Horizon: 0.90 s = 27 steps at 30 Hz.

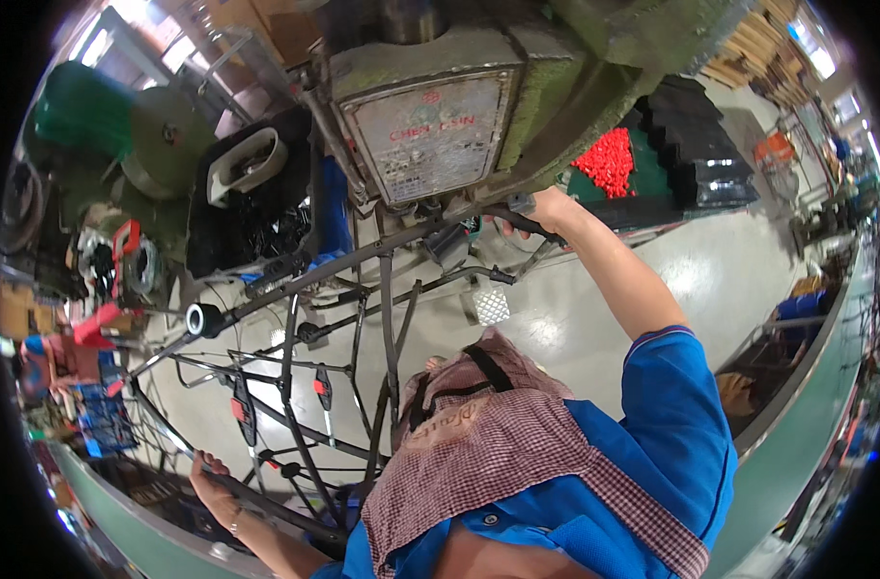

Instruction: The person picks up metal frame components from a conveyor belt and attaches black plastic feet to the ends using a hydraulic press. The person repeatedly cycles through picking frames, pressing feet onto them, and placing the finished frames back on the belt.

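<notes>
A large frame of black metal tubes spans the space in front of me and to my left. At lower left, my left hand is closed around one of its long tubes. My right hand grips the far right end of another tube, close under a worn green machine. Some of the right fingers are hidden behind the tube. The machine bears a metal plate on its front. Two black brackets with red parts hang within the frame, and a white-and-black ring sits on its upper tube.
Left of the machine stands a black bin of dark parts with a grey tray inside. Small red pieces lie on a green surface beside a black corrugated container. Green-topped benches flank me; a metal pedal rests on the floor.
</notes>
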{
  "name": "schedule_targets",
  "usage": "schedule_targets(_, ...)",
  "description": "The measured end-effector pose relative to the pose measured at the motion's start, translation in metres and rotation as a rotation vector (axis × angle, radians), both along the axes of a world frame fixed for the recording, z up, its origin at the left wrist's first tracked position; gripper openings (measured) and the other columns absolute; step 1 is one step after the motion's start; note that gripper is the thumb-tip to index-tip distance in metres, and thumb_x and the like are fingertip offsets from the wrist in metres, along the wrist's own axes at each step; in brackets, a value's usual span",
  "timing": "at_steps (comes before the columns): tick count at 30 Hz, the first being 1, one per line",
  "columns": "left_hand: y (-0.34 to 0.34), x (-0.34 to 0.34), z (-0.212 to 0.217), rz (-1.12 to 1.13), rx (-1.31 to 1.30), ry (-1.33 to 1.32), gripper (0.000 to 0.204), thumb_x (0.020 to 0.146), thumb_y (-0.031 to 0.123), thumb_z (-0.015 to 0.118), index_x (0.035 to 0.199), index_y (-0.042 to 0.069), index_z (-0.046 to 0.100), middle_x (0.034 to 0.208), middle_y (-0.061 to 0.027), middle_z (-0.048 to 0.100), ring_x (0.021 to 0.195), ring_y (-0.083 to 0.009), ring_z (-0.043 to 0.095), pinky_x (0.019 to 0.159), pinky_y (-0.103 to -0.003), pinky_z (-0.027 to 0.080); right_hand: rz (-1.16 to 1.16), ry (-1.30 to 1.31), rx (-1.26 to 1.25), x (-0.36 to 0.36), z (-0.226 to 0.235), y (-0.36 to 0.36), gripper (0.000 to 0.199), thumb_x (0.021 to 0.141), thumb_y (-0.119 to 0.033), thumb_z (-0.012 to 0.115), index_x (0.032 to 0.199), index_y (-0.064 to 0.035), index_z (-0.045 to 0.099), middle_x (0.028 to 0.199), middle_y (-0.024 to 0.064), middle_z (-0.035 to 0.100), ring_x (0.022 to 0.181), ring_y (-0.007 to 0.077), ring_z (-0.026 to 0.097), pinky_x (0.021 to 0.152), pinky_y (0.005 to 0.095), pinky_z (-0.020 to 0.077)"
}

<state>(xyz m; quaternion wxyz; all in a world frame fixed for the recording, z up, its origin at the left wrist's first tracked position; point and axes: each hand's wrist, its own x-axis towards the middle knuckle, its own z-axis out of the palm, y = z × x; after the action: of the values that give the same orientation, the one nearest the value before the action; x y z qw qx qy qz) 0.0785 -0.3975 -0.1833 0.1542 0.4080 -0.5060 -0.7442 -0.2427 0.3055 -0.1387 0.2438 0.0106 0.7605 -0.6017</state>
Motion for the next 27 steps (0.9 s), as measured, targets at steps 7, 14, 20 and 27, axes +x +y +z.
schedule_targets(7, 0.010, -0.032, -0.005, -0.022, -0.020, 0.021, 0.020, 0.093, 0.026, 0.060, 0.083, 0.010, 0.051, 0.065, -0.0015, 0.052, 0.048, -0.0119, 0.047, 0.042, -0.023, 0.038, -0.104, 0.666, 0.175, 0.007, -0.052, -0.006, 0.027, 0.085, -0.020, 0.071, 0.108, -0.0063, 0.065, 0.089, 0.0104, 0.069, 0.062, 0.0173, 0.066, 0.060, 0.0310, 0.0525)
schedule_targets(14, 0.023, -0.022, -0.013, -0.011, -0.066, 0.025, 0.022, 0.093, 0.031, 0.060, 0.086, 0.012, 0.053, 0.067, 0.0001, 0.052, 0.050, -0.0102, 0.048, 0.044, -0.023, 0.036, 0.012, 0.806, 0.423, 0.022, -0.053, -0.057, 0.028, 0.087, -0.034, 0.068, 0.104, -0.0113, 0.066, 0.105, 0.0160, 0.064, 0.094, 0.0358, 0.063, 0.080, 0.0441, 0.0531)
schedule_targets(20, 0.037, -0.021, -0.007, 0.044, -0.076, -0.003, 0.023, 0.091, 0.031, 0.062, 0.085, 0.012, 0.053, 0.067, -0.0001, 0.053, 0.050, -0.0107, 0.048, 0.044, -0.023, 0.036, 0.138, 0.716, 0.635, 0.019, -0.037, -0.071, 0.034, 0.086, -0.039, 0.068, 0.105, -0.0111, 0.065, 0.110, 0.0203, 0.060, 0.100, 0.0395, 0.061, 0.080, 0.0474, 0.0539)
schedule_targets(27, 0.044, -0.015, -0.006, 0.059, -0.062, -0.012, 0.023, 0.090, 0.032, 0.063, 0.085, 0.012, 0.054, 0.067, -0.0006, 0.053, 0.050, -0.0107, 0.047, 0.044, -0.023, 0.036, 0.020, 1.095, 0.769, 0.016, -0.059, -0.055, 0.041, 0.084, -0.046, 0.068, 0.109, -0.0135, 0.065, 0.105, 0.0176, 0.064, 0.100, 0.0374, 0.062, 0.085, 0.0460, 0.0520)
